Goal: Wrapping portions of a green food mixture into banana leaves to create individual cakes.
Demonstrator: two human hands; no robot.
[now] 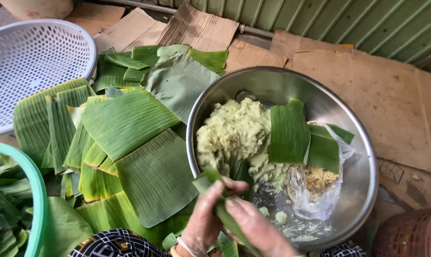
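Head view:
L hand (207, 220): gloved, closed round a folded leaf strip (210, 181) – at near rim of steel bowl (367, 157).
R hand (257, 227): gloved too, fingers pinching same strip lower down.
Bowl: pale green dough (232, 133), leaf pieces (289, 133), plastic bag w/ yellow crumbs (317, 183).
Left of bowl: cut banana leaves (129, 123) – stacked.

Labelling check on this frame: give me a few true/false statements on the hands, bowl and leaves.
1. Both hands hold a folded green leaf strip over the near rim of the metal bowl. True; left hand, right hand.
2. The bowl holds pale green mash. True.
3. The white basket sits inside the bowl. False; it stands at the far left, apart from the bowl.
4. The leaf pile lies right of the bowl. False; it lies left of it, on cardboard.
5. A clear plastic bag with yellow crumbs lies in the bowl. True.
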